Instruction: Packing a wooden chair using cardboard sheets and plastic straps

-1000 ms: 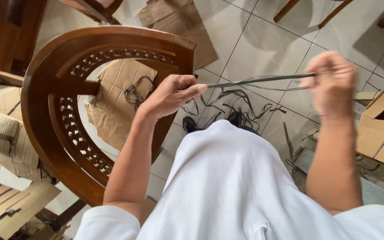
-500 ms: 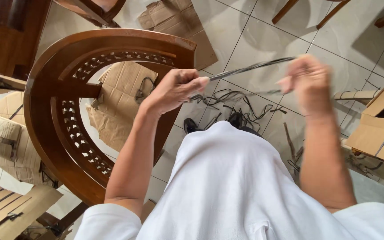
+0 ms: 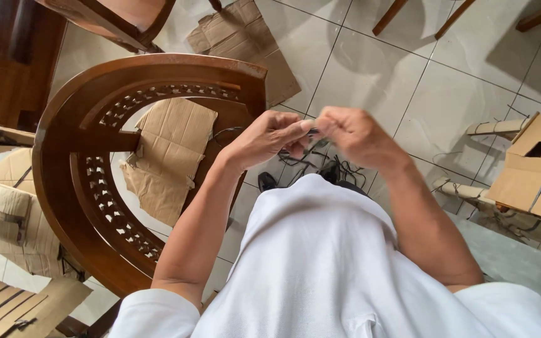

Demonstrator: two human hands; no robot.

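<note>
two hands meet above a white-clad lap, over a pale tiled floor point(image 3: 370, 69) strewn with cardboard point(image 3: 170, 150) at 9 o'clock and an open box point(image 3: 536, 166) at 3 o'clock. the curved wooden chair frame point(image 3: 73, 156) arcs around from 9 to 12 o'clock. cut dark strap scraps point(image 3: 339, 168) lie on the tiles just beyond the knuckles. the left hand point(image 3: 267, 139) and right hand point(image 3: 353, 134) touch at the fingertips, both pinching a short dark strap point(image 3: 313, 132), barely showing between them; its axis cannot be told.
</note>
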